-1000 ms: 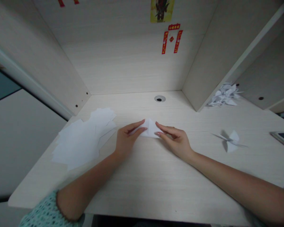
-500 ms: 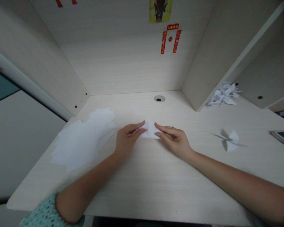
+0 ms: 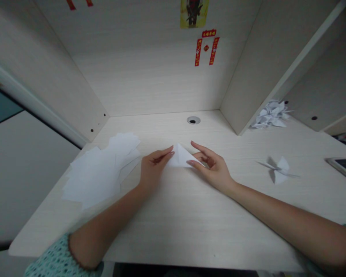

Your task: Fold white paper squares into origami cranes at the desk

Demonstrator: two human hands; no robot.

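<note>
A loose stack of white paper sheets lies at 9 o'clock on the desk, just beside the left hand, which pinches the left corner of a folded paper triangle at centre. The right hand, fingers parted wide, touches its right corner; a paper crane sits at 3 o'clock.

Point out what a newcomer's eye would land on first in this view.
The left hand and right hand meet mid-desk at a folded white paper triangle. Loose white paper sheets spread left of them. Right of them lie a paper crane and, farther back, a heap of paper cranes.
</note>
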